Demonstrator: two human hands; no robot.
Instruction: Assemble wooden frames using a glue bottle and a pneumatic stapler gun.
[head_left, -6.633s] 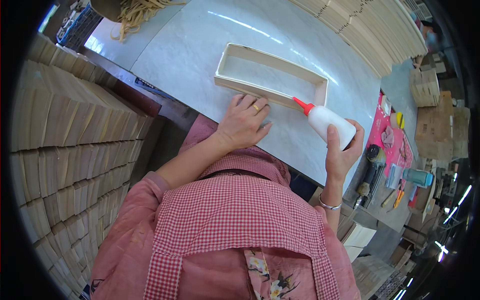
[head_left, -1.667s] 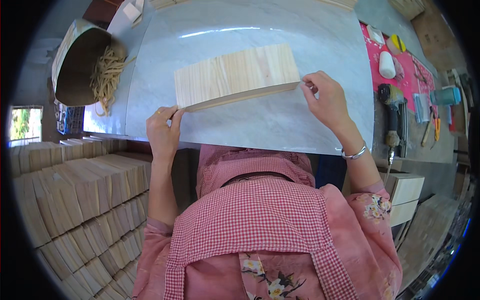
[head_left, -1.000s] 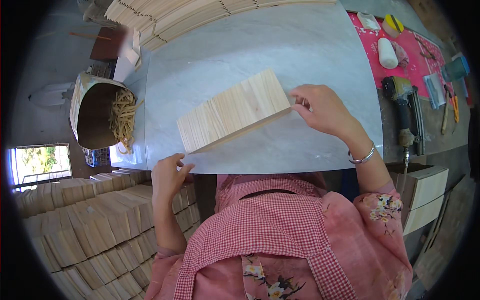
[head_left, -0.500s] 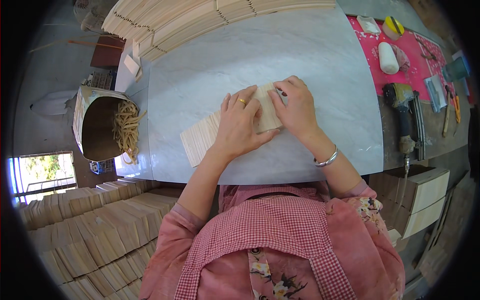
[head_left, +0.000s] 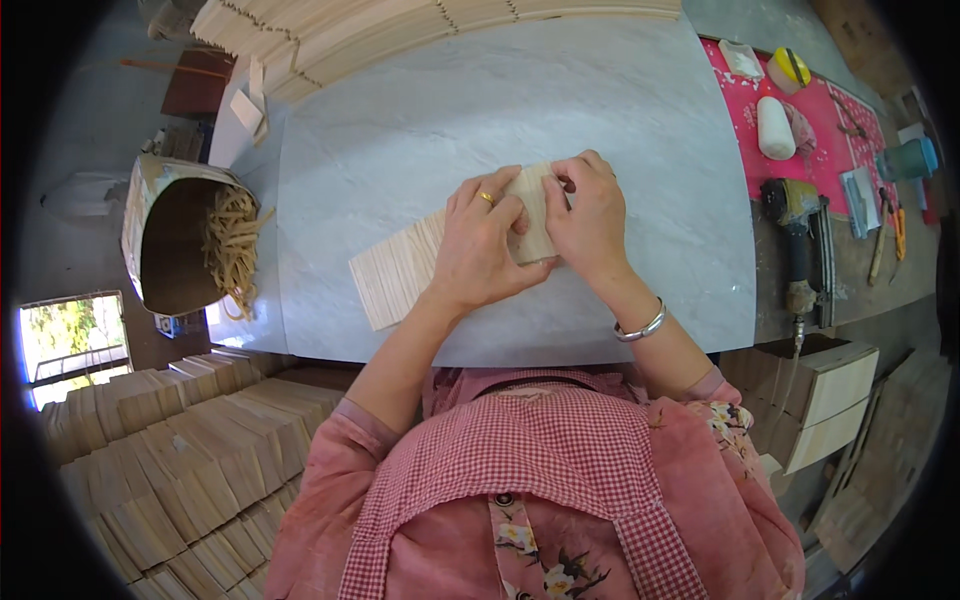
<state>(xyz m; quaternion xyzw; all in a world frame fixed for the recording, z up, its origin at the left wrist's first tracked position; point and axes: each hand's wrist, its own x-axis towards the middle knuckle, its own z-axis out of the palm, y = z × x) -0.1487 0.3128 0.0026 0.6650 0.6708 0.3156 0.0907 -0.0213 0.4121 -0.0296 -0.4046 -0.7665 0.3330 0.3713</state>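
See the pale wooden piece (head_left: 397, 268) lying slantwise on the glossy table (head_left: 665, 290), held across its width by the half-spread, bent fingers of the left hand (head_left: 475, 245) and touched at its right end by the curled fingers of the right hand (head_left: 592, 225), with grip or mere pressing there impossible to distinguish. Judge it probably light, stiff and not very slippery, though perhaps easy to dent. Better take hold by both long edges, without squeezing the middle.

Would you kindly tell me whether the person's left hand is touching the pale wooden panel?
Touching: the head view shows the left hand spanning the pale wooden panel, fingers at its far edge and thumb at its near edge.
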